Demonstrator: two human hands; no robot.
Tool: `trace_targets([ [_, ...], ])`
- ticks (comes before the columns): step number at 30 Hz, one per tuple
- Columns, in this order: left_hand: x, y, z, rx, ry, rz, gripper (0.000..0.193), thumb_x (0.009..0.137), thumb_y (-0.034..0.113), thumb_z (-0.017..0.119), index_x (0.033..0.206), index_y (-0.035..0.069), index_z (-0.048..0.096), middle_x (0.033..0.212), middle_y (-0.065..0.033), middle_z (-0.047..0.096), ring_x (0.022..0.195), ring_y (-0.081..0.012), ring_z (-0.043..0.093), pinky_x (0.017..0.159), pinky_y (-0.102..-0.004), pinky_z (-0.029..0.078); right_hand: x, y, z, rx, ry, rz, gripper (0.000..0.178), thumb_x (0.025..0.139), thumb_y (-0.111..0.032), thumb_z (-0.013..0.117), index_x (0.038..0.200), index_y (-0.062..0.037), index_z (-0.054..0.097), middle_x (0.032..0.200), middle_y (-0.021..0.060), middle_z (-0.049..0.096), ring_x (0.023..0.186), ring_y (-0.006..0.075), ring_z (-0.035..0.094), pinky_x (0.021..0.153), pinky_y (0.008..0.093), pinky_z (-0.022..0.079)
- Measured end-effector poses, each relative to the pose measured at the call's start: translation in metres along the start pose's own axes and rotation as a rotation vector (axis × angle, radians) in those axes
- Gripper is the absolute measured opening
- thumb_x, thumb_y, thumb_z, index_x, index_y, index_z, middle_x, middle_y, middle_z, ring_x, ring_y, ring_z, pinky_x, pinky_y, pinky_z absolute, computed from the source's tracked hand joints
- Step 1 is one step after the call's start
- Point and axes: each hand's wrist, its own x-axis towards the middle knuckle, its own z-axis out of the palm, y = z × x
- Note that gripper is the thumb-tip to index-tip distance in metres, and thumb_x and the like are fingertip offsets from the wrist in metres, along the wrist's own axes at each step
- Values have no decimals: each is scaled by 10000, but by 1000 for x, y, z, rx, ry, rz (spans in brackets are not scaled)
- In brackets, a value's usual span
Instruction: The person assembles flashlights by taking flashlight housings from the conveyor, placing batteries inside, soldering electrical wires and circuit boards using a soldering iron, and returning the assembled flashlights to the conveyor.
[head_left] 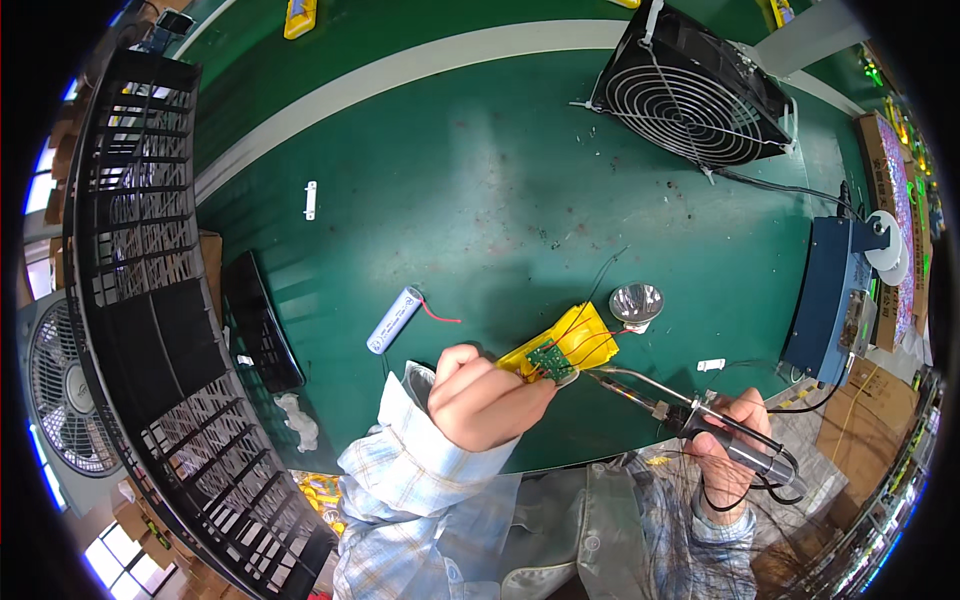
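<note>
My left hand is closed on a yellow plastic housing near the front of the green table. A small green circuit board lies on the housing, with thin red and black wires running from it. My right hand grips a soldering iron fitted with a thin metal feed tube, its tip touching or very close to the board's edge. Beside the housing sits a round silver reflector lamp cup; a red wire reaches toward it. Left of my left hand lies a blue cylindrical battery with a red lead.
A black fan with a wire grille stands at the back right. At the right is a blue box unit with a white spool. A black rack lines the left, with a dark tray beside it. Small white parts lie about.
</note>
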Motion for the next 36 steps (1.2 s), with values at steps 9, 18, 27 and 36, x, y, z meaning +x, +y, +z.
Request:
trace_targets([
  [9, 0, -4, -3, 26, -76, 25, 242, 520, 19, 751, 736, 100, 678, 597, 32, 501, 506, -121, 451, 569, -273, 348, 12, 3, 1, -136, -84, -61, 306, 741, -123, 695, 760, -55, 398, 666, 51, 519, 564, 74, 418, 507, 214, 339],
  [18, 1, 2, -3, -17, -28, -31, 186, 571, 53, 764, 733, 80, 676, 614, 14, 552, 517, -127, 486, 580, -280, 354, 9, 5, -2, -41, -80, -31, 283, 744, -105, 691, 775, -45, 416, 675, 50, 525, 557, 69, 420, 503, 214, 347],
  [27, 3, 4, -8, 42, -134, 25, 225, 570, 56, 705, 789, 68, 655, 643, 9, 552, 551, -132, 481, 583, -275, 354, 8, 4, 1, -57, -73, -3, 283, 734, -81, 695, 766, -47, 416, 677, 45, 523, 570, 67, 432, 505, 211, 352],
  [36, 3, 9, -6, 155, -161, 59, 272, 548, 63, 646, 820, 46, 647, 658, 8, 510, 579, -127, 461, 591, -271, 364, 10, 4, 3, -78, -102, -28, 259, 719, -25, 676, 770, -46, 422, 676, 45, 529, 568, 71, 451, 507, 215, 368],
])
